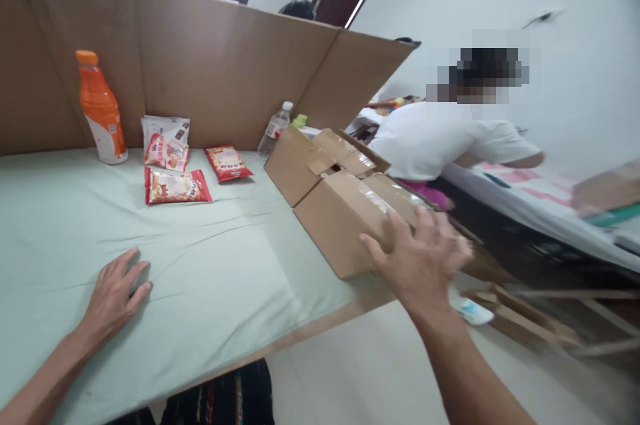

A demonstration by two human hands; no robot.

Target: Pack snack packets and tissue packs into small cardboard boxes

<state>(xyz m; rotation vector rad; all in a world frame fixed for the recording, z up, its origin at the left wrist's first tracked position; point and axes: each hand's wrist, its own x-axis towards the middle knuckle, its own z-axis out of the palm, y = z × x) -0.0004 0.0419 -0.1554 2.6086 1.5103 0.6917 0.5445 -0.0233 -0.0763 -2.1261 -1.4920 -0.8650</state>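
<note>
My left hand [117,288] rests on the pale green tablecloth [215,291], fingers loosely apart and nothing in them. At the table's right side my right hand [425,255] is spread over the near end of a brown cardboard box [335,221]; whether it touches the box I cannot tell. Behind that box stands a second cardboard box [295,161] with its flaps partly raised. Further back on the cloth lie two red snack packets [177,187] [227,163], a pink and white packet [167,153] and a white packet [173,126]. An orange bottle [103,111] stands upright at the left.
A tall cardboard screen [215,71] borders the table's far side. Near the boxes stand a clear bottle [275,130] and a light green cap [299,121]. Beyond, a person in a white shirt [435,138] leans over another table [525,191]. An open carton [520,318] lies low at the right.
</note>
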